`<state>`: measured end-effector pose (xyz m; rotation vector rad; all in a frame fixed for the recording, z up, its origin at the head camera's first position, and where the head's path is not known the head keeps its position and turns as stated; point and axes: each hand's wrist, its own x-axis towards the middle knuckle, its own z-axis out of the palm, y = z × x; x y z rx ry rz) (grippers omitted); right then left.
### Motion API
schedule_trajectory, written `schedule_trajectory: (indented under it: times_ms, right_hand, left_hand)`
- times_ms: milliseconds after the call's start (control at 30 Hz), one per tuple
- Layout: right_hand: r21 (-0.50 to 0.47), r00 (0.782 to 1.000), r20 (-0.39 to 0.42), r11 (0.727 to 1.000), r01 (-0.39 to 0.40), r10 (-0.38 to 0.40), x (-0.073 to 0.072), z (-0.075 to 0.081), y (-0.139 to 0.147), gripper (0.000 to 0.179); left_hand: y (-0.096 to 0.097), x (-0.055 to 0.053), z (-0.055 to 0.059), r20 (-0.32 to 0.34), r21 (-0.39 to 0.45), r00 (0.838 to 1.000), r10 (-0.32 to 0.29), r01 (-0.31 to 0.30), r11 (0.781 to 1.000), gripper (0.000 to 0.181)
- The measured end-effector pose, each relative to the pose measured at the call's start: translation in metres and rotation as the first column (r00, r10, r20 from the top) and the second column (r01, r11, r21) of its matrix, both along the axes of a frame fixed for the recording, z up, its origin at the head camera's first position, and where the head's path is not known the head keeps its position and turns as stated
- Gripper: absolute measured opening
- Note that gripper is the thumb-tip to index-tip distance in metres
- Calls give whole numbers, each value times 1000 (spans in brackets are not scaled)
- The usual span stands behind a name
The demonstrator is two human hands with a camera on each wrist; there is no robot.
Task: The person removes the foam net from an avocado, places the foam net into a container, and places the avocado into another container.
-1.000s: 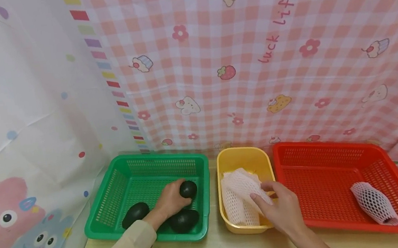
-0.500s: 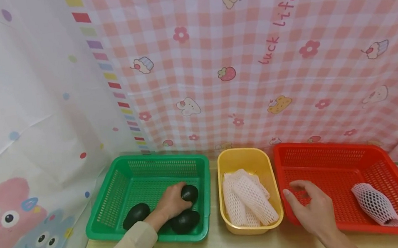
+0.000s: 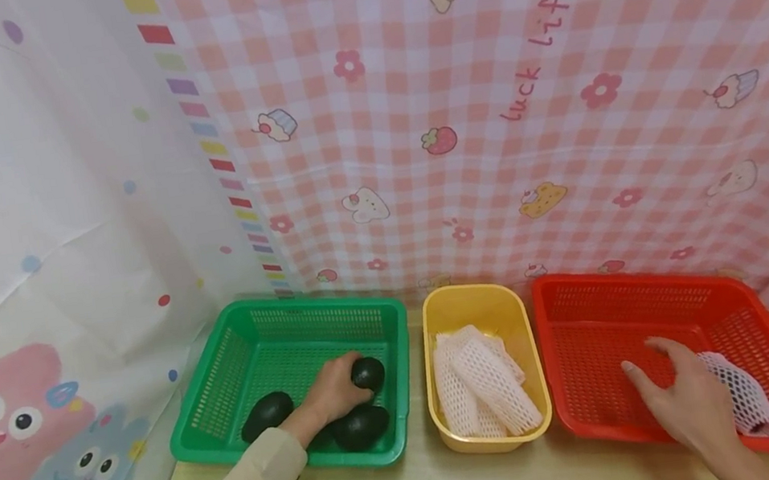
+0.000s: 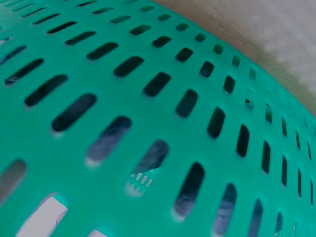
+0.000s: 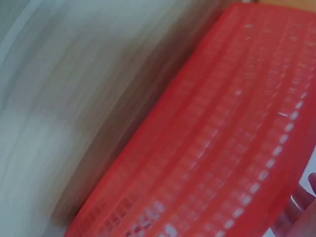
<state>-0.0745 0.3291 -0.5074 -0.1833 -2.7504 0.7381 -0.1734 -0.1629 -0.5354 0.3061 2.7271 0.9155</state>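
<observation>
In the head view my left hand grips a dark avocado at the right side of the green basket. Two more avocados lie in that basket, one below the hand and one to its left. My right hand is over the red basket, thumb and forefinger apart with nothing between them. It partly covers a white foam net sleeve with a dark thing inside. In the right wrist view some fingers show past the red basket's wall.
Between the two baskets stands a yellow bin holding several white foam net sleeves. All three containers rest on a light wooden table. A pink checked cloth hangs behind them, a white one at the left.
My right hand has let go of a foam net sleeve in the yellow bin and moved right, over the red basket to the sleeved thing. My left hand has stayed on the avocado.
</observation>
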Motion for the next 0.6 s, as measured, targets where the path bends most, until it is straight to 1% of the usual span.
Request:
schedule_trajectory:
  times_ms: [67,133,267,367,467,533,600]
  right_hand:
    - [33,1000,-2,999,-14,14,-3,-4,10,62]
    - [61,999,15,998,-33,33,-6,-8,21,69]
    - [123,994,87,990,-70,59,-11,-17,43,86]
    - [185,985,164,980,-77,46,-12,-22,61,97]
    - [226,968,250,972,-58,0,-12,-24,77,108]
    - [225,950,310,973,-50,-23,-12,-25,84,115]
    - [232,937,346,971,-48,-36,-12,-24,91,119]
  left_hand:
    - [-1,0,0,1,1,1000,-2,2,1000,65]
    - [-2,0,-1,2,0,1000,-4,4,1000,66]
    - [-2,0,-3,10,-9,1000,0,0,1000,66]
    - [-2,0,-4,15,-13,1000,2,-2,1000,66]
    - [-1,0,-3,10,-15,1000,-10,10,1000,67]
    - [0,0,-2,12,-14,1000,-12,12,1000,67]
    - [0,0,-3,16,-13,1000,-7,8,1000,67]
